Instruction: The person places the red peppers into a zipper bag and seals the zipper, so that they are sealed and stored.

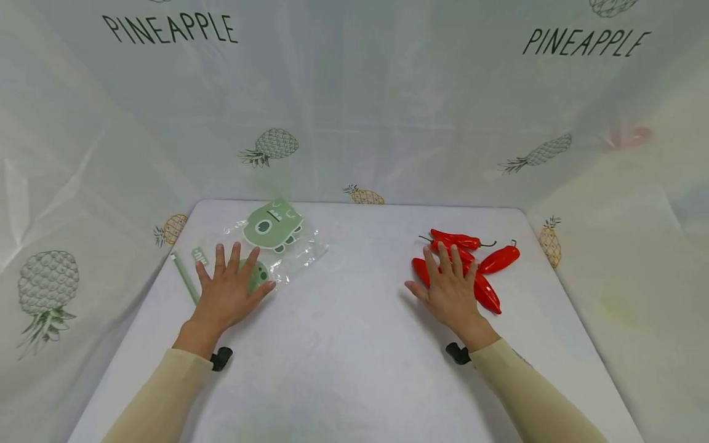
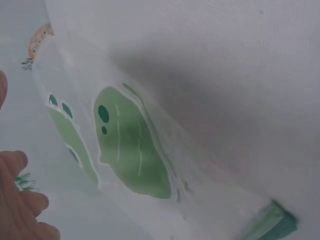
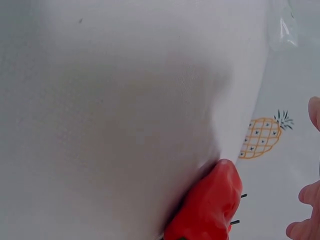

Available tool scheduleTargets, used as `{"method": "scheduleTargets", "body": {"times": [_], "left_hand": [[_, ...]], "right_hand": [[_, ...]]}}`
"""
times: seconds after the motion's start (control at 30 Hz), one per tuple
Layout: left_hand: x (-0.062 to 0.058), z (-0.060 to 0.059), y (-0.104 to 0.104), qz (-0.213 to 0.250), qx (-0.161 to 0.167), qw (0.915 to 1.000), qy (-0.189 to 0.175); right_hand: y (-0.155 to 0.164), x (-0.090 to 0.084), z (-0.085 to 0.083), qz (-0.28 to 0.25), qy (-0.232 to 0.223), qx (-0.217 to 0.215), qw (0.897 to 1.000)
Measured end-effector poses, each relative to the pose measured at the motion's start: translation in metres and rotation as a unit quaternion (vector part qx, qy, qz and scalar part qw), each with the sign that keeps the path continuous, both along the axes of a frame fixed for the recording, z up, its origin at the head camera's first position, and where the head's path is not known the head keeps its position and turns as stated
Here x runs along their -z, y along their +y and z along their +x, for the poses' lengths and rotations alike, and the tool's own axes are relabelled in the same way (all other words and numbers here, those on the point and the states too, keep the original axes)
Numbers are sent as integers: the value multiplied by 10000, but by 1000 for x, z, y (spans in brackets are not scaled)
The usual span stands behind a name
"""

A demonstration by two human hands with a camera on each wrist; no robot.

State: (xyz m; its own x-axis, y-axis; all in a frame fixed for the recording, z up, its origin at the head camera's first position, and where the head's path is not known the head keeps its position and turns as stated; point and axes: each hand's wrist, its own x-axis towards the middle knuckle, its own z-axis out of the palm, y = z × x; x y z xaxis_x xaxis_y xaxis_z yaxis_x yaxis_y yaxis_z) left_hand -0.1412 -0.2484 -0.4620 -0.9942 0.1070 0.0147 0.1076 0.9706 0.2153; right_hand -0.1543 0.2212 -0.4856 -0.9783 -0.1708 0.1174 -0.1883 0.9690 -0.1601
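My left hand [image 1: 229, 295] is spread, palm down, with its fingers over the near part of a clear plastic bag [image 1: 299, 261]. In that bag lie a green cartoon-animal cutout [image 1: 271, 224] and a second green piece [image 2: 130, 145], partly hidden by the hand in the head view. A green pencil-like stick [image 1: 184, 277] and a small green tag [image 1: 199, 255] lie just left of the fingers. My right hand [image 1: 450, 292], fingers spread, is over a pile of several red chili peppers [image 1: 487, 292], covering part of them. Neither hand grips anything.
The white table [image 1: 343, 344] has its far edge against a hanging white curtain [image 1: 354, 92] printed with pineapples, which also encloses both sides. One red pepper [image 1: 500, 259] lies at the right of the pile. Black wrist straps [image 1: 221, 359] show at the cuffs.
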Motion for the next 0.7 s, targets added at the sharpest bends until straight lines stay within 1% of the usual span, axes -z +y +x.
{"method": "scheduleTargets", "body": {"times": [0.17, 0.33, 0.43, 0.63, 0.7], "left_hand": [[3, 7, -10, 91, -113, 9999, 63], [9, 13, -26, 141, -238, 9996, 4], [13, 14, -34, 176, -320, 9992, -137], [22, 16, -46, 183, -484, 9977, -433], [25, 17, -50, 178, -489, 9973, -526]], "right_hand": [[-13, 1, -6, -33, 41, -29, 10000], [-37, 2, -13, 62, 246, -256, 9994], [-57, 2, -17, 45, 285, -480, 9984], [-101, -2, -25, 53, 43, -1052, 9944], [-115, -2, -27, 96, -15, -1230, 9924]]}}
